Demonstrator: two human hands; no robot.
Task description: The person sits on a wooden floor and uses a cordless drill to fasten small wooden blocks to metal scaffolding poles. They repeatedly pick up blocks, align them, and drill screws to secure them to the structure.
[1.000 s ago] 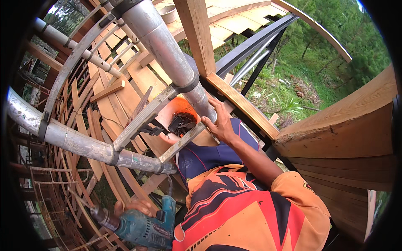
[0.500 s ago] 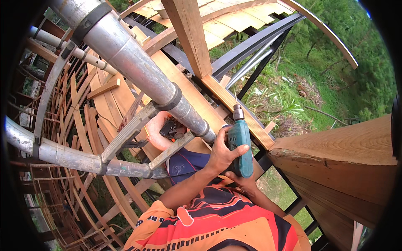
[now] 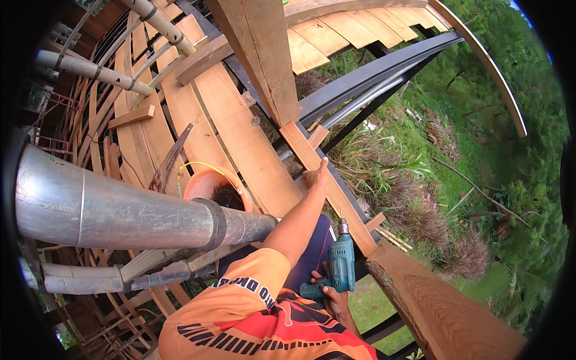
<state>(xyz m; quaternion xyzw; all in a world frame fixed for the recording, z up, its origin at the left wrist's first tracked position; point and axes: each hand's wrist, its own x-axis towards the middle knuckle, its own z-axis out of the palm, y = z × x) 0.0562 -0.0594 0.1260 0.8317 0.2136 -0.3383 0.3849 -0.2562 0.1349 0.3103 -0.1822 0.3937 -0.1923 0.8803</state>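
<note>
The left hand [image 3: 315, 175] lies flat and open on a thin wooden strip [image 3: 327, 186] by a big post [image 3: 261, 54]. The right hand [image 3: 327, 294] has its grip closed around a teal drill [image 3: 339, 267], held low, bit up. Many planks [image 3: 240, 138] are already laid. The strip looks not yet fixed. No labels or signs show.

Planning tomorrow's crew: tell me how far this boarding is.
Done: many planks lie side by side. In hand: left hand rests on a narrow batten; right hand holds a teal drill, clear of wood. To do: bare dark beams over grass.
</note>
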